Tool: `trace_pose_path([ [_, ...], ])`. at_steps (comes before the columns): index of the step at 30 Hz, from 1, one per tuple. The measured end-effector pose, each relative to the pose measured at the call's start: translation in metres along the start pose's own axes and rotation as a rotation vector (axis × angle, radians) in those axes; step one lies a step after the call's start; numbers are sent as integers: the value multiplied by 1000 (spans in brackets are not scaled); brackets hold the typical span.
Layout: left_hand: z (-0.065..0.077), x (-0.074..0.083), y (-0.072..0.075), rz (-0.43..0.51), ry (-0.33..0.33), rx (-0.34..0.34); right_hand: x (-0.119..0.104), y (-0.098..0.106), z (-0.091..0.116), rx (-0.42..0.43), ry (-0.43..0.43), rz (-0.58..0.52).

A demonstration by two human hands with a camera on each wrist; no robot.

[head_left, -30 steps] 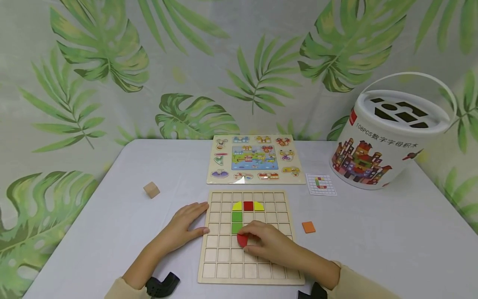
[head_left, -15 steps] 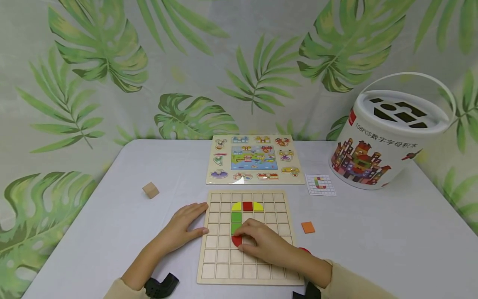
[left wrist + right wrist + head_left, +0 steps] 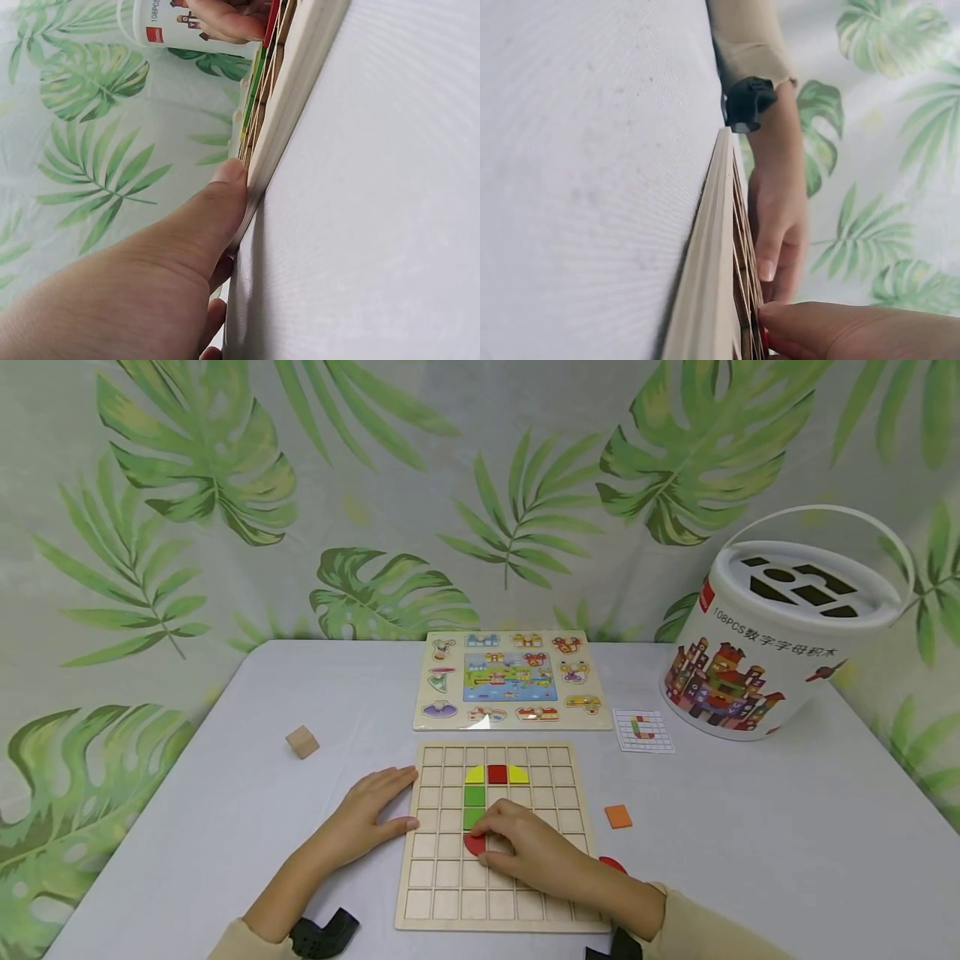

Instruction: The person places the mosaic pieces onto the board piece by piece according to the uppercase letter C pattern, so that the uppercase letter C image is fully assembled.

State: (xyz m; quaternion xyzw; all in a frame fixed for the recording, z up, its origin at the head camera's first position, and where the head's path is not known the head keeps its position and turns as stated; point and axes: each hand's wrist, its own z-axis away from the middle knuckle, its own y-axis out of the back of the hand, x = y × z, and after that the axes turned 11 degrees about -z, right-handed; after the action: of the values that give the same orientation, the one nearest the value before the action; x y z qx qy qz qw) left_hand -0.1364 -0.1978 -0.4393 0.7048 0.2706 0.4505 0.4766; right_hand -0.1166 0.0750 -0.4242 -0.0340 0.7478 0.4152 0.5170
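A wooden grid board (image 3: 438,906) lies flat on the table. Its cells hold two yellow quarter-circle tiles (image 3: 518,775) with a red square tile (image 3: 497,774) between them, and two green square tiles (image 3: 474,796) below the left one. My right hand (image 3: 536,847) pinches a red quarter-circle tile (image 3: 473,846) between thumb and fingers, at the cell just under the lower green square. Its tip partly hides that tile. My left hand (image 3: 367,814) rests along the board's left side, fingers extended; in the left wrist view the thumb (image 3: 229,176) touches the board's edge.
An orange square tile (image 3: 618,817) and a partly hidden red tile (image 3: 612,864) lie right of the board. Behind it are a picture puzzle (image 3: 513,714), a pattern card (image 3: 643,731) and a white lidded bucket (image 3: 780,643). A wooden cube (image 3: 302,742) sits at left.
My right hand has moved slightly left with the red quarter-circle tile, bringing it under the green squares. A red tile by the right wrist has come into view. The left hand stays put.
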Motion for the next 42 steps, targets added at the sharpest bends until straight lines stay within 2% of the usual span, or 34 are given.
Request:
trace_pose_path([
  [6, 1, 0, -1, 4, 4, -8, -8, 12, 5, -12, -50, -28],
  [12, 1, -1, 0, 2, 0, -4, -10, 43, 26, 34, -38, -37],
  [16, 0, -2, -1, 1, -5, 0, -1, 65, 44, 100, -27, 38],
  [22, 1, -3, -2, -6, -11, 4, 24, 89, 67, 192, -111, 115],
  [27, 0, -3, -2, -2, -17, 7, 42, 96, 81, 183, -148, 131],
  [33, 0, -2, -1, 5, -17, 4, 57, 101, 88, 156, -165, 163],
  [38, 0, -2, -1, 5, -14, 2, 56, 103, 88, 198, -154, 182],
  [42, 0, -2, -1, 4, -11, 0, 53, 103, 86, 201, -204, 181],
])
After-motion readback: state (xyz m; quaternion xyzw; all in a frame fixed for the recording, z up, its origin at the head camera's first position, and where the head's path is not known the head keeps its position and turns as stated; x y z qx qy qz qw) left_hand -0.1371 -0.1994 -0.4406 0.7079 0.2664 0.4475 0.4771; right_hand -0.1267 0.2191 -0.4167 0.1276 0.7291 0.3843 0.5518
